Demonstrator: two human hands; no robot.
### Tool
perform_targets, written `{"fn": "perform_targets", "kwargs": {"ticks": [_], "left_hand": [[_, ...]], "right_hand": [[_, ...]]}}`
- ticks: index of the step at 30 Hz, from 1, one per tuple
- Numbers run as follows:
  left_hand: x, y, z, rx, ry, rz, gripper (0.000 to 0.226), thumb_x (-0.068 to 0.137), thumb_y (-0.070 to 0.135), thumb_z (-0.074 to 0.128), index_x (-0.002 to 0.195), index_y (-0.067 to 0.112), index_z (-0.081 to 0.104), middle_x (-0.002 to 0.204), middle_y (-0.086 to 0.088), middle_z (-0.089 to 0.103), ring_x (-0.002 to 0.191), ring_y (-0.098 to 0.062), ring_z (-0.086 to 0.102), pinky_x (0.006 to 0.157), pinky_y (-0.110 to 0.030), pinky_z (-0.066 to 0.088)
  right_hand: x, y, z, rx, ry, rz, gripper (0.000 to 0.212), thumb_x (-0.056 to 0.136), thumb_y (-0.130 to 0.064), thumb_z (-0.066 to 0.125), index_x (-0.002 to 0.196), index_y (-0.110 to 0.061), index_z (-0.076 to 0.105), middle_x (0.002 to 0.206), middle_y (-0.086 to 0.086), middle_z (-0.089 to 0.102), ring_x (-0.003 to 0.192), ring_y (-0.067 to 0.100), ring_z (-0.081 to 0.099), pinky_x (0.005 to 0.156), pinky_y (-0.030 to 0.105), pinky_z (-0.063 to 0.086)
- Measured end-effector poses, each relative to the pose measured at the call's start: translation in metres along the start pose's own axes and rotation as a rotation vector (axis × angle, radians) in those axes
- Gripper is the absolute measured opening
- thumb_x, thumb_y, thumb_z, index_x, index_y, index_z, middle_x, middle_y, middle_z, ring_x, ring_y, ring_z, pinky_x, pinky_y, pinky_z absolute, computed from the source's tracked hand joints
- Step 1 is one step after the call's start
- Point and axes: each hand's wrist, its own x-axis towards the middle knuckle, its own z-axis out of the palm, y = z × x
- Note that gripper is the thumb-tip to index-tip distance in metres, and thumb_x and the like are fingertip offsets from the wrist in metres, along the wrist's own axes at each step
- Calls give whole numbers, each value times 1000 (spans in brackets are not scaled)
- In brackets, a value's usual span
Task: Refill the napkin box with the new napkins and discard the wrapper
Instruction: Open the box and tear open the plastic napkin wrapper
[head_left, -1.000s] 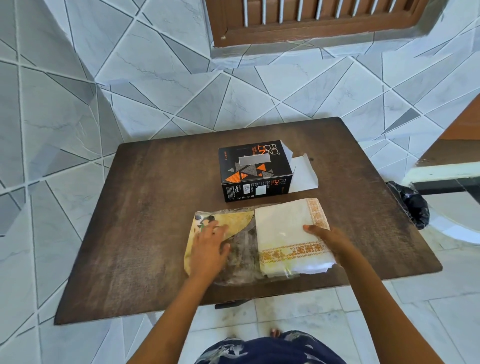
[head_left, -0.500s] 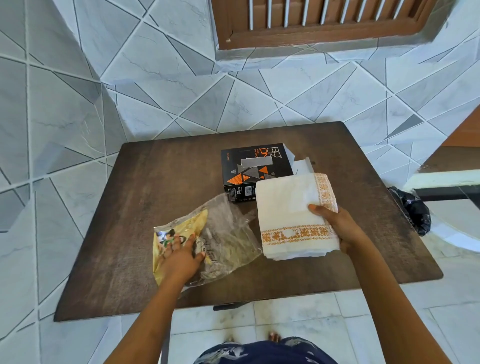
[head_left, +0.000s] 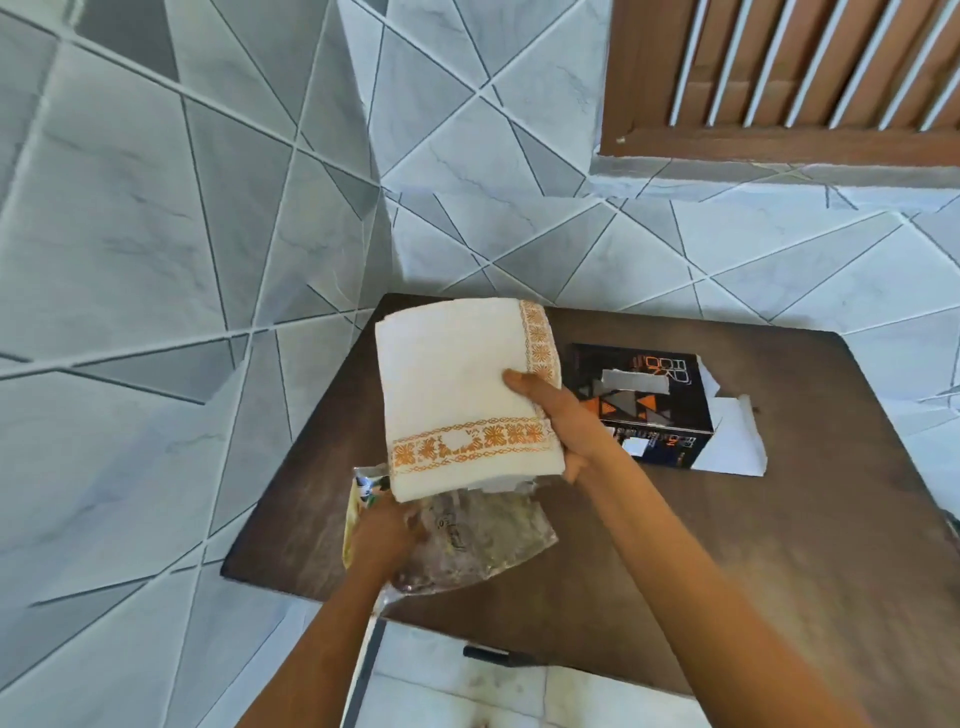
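Right now the right hand (head_left: 561, 415) grips the napkin stack (head_left: 457, 395) at its right edge, thumb on top, fingers curled under it. Stack is white with an orange patterned border along the near and right sides, held up off the table (head_left: 753, 561), tilted slightly, over the table's left part. Its lower edge overlaps the wrapper (head_left: 483, 545) in view; cannot tell if they touch.

Left hand (head_left: 382, 535) sits just below the stack's near-left corner, holding the wrapper at its left end. Hand is motion-blurred, so the exact finger position is unclear, but the plastic bunches around it. Wrapper is clear crinkled plastic with a yellow printed part at the left, lying near the table's front-left edge.

Napkin box (head_left: 649, 410) is black with orange and grey triangles, lying on the table just right of the right hand, partly hidden behind the wrist. Its right end is open, a white flap (head_left: 732, 447) spread flat on the wood. Neither hand touches the box.

Grey tiled wall (head_left: 156, 260) behind, brown slatted window (head_left: 779, 78) top right.
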Motion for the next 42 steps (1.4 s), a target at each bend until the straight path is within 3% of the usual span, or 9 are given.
{"fn": "perform_targets", "kwargs": {"ticks": [3,6,9,15,18,25,34,37,42], "left_hand": [[-1,-15,-7,-220,9,-50,49,82,20,68,127,11,53,130,-13,59,116,-31,57,99,-40,47],[0,-25,-11,-256,27,-69,52,82,23,67,131,15,48,133,-10,57,118,-29,56,101,-43,47],[3,-27,-19,1,-27,-11,49,89,36,53,136,24,43,147,-1,42,130,-23,46,109,-38,39],[24,-43,-18,295,-84,-90,58,91,48,39,145,35,23,160,-1,7,147,-27,10,118,-44,20],[33,-43,-22,291,-96,-177,61,91,50,39,146,37,18,160,-5,3,146,-30,9,116,-46,22],[47,-35,-27,336,-35,-233,63,86,56,48,137,21,37,145,-10,42,132,-30,43,103,-39,43],[31,-24,-47,344,91,-146,40,93,46,43,116,16,58,119,-5,63,110,-23,60,94,-35,48],[30,1,-56,142,188,-71,36,94,40,42,114,14,58,121,-8,63,111,-26,59,98,-40,47],[46,76,-52,132,210,211,37,94,40,42,125,24,56,132,1,59,117,-19,57,95,-34,45]], "right_hand": [[34,31,12,82,-37,95,22,81,-24,61,99,-13,64,89,9,75,80,25,71,76,40,57],[49,64,-3,122,39,173,46,70,-27,67,113,-10,60,101,14,72,87,28,70,76,40,59],[53,90,-26,105,187,231,59,73,-24,69,126,-8,51,115,20,65,91,32,68,68,42,60],[51,99,-55,-12,385,224,38,84,-16,63,119,-7,51,98,16,68,83,31,66,54,35,59],[63,98,-61,-90,514,171,45,82,-12,66,123,-6,48,107,18,65,81,30,65,64,40,57],[94,102,-52,-306,618,129,42,83,-21,66,120,-6,53,120,18,63,104,36,62,91,51,50],[101,84,-48,-997,621,203,55,85,-46,55,122,-7,50,124,14,57,107,30,59,91,42,50],[80,76,-44,-1042,689,73,51,88,-34,56,129,-6,44,130,14,52,117,29,52,94,39,44],[29,44,-55,-912,819,-184,21,88,-24,56,101,-10,64,105,7,68,94,14,59,83,26,45]]}}
